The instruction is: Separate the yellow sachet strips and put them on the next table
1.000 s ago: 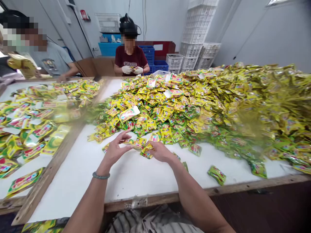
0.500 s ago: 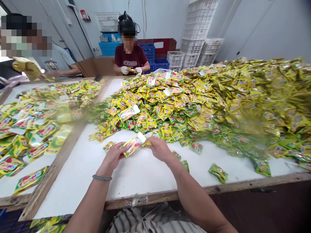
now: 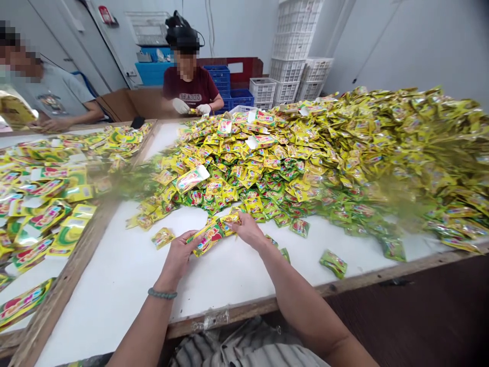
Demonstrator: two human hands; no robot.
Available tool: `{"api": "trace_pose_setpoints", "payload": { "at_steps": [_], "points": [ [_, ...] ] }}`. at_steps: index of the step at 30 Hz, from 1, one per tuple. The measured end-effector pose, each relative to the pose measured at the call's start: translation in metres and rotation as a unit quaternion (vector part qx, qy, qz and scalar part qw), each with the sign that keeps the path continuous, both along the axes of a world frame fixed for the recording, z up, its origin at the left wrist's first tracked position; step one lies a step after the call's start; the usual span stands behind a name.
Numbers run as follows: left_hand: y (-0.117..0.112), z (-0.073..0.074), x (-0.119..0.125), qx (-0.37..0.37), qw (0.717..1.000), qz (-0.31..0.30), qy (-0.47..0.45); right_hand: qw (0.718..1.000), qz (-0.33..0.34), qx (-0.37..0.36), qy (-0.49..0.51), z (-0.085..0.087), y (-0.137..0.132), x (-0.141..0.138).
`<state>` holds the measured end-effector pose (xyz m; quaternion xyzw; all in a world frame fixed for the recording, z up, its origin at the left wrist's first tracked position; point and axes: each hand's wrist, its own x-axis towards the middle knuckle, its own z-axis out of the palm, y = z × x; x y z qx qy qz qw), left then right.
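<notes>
My left hand [image 3: 181, 256] is closed on a small yellow and green printed carton [image 3: 209, 238], tilted with its end up to the right. At that end my right hand [image 3: 245, 228] pinches a yellow candy packet [image 3: 229, 218], which touches the carton's mouth. How far the packet is inside the carton I cannot tell. Just left of my left hand lies a loose yellow packet [image 3: 163, 237] on the white tabletop [image 3: 133, 280]. Beyond both hands rises a large heap of yellow and green packets [image 3: 260, 178], with an open-ended carton [image 3: 191, 178] lying on its near slope.
A wooden divider [image 3: 82, 250] separates off several filled-looking cartons [image 3: 48, 214] on the left. A green packet [image 3: 333, 263] lies near the wooden front edge. Across the table a gloved person [image 3: 191, 86] handles packets; another person [image 3: 57, 97] is at the far left. White crates [image 3: 294, 56] stand behind.
My right hand has brought the yellow packet up against the carton's end, where the white flap showed before. The whole view has shifted slightly to the right.
</notes>
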<state>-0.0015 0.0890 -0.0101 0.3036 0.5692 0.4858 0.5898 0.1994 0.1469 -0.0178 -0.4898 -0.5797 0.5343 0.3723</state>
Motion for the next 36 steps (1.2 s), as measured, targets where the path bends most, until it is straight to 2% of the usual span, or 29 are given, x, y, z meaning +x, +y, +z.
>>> {"api": "trace_pose_setpoints", "payload": {
  "at_steps": [5,8,13,16,19,23,25,28,30,33,36],
  "points": [
    [-0.002,0.002,0.002,-0.017,0.998,0.029,-0.049,0.997,0.040,-0.009,0.059,0.005,0.001,0.008],
    [-0.003,0.003,0.004,-0.003,0.998,0.031,-0.056,0.996,0.081,0.024,0.022,0.005,0.002,0.011],
    [-0.005,0.006,0.007,0.030,0.998,-0.062,0.001,0.992,0.067,0.086,-0.057,0.007,-0.002,0.006],
    [-0.005,0.009,0.008,0.008,0.994,-0.109,0.001,0.992,0.049,0.102,-0.053,0.011,-0.004,0.000],
    [-0.004,0.011,0.010,-0.013,0.992,-0.122,-0.013,0.990,0.010,0.128,-0.058,0.012,-0.006,-0.004],
    [-0.003,0.010,0.010,-0.018,0.992,-0.118,-0.028,0.981,-0.049,0.169,-0.082,0.008,-0.008,-0.011],
    [-0.004,0.007,0.009,-0.021,0.993,-0.108,-0.045,0.978,-0.050,0.177,-0.096,0.006,-0.011,-0.014],
    [-0.004,0.005,0.009,-0.020,0.995,-0.088,-0.044,0.986,-0.010,0.133,-0.099,0.006,-0.015,-0.018],
    [-0.004,0.005,0.009,-0.017,0.996,-0.073,-0.038,0.994,0.011,0.095,-0.047,0.007,-0.016,-0.018],
    [-0.003,0.007,0.010,0.003,0.998,-0.045,-0.036,0.995,-0.016,0.094,0.005,0.007,-0.015,-0.016],
    [-0.002,0.006,0.010,0.013,0.999,-0.026,-0.042,0.989,-0.027,0.124,-0.077,0.007,-0.017,-0.016]
  ]
}}
